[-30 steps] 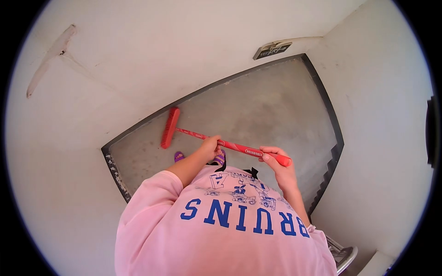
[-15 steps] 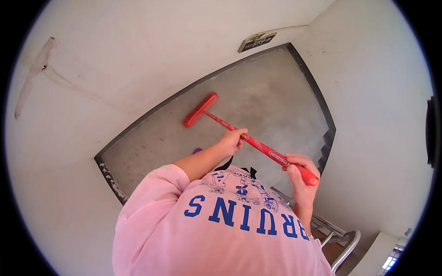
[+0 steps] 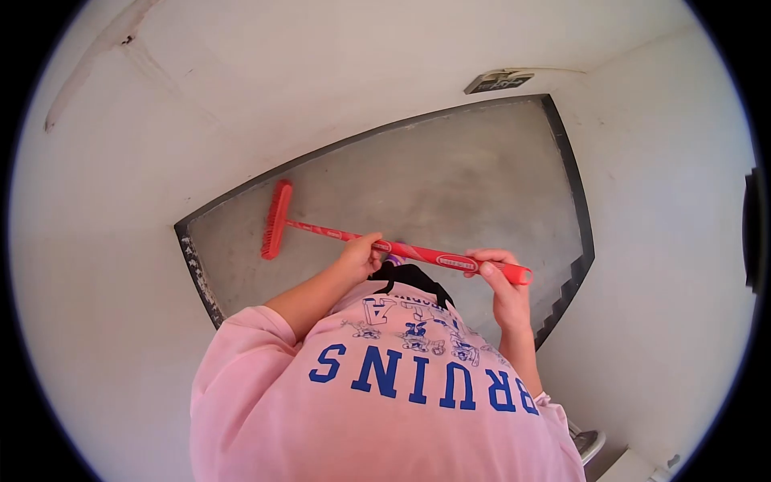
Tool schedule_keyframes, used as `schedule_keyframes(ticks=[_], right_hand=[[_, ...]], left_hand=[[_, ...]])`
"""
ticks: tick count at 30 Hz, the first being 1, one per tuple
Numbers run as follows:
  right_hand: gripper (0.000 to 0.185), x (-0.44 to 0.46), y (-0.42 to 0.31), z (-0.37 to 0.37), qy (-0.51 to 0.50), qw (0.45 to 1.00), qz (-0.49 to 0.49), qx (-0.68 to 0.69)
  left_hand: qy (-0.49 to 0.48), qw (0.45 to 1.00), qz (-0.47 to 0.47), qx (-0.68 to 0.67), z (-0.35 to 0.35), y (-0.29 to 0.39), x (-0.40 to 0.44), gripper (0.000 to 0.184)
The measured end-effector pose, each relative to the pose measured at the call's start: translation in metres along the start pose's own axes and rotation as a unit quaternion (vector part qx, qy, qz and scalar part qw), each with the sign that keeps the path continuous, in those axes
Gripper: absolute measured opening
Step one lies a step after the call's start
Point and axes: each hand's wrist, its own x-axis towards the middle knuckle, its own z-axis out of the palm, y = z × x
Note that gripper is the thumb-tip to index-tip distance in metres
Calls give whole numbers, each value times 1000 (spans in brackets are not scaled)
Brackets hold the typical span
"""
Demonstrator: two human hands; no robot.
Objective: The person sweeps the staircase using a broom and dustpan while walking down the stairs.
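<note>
Gripping a slim-handled, bristled broom (image 3: 418,253)

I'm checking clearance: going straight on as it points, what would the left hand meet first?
Past the red broom handle it holds, the left hand would probably meet the grey floor first, though depth is unclear.

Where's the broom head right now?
Head view, left of centre: the red broom head is near the dark baseboard, up and left of the left hand.
</note>
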Motion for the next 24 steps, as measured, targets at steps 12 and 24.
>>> schedule_keyframes(ticks=[12, 24], right_hand=[[33, 54, 29, -1, -171, 963, 199, -53], [24, 87, -38, -165, -73, 986, 110, -99]], left_hand=[[99, 992, 18, -73, -51, -6, 56, 21], [5, 996, 10, 92, 146, -37, 106, 26]])
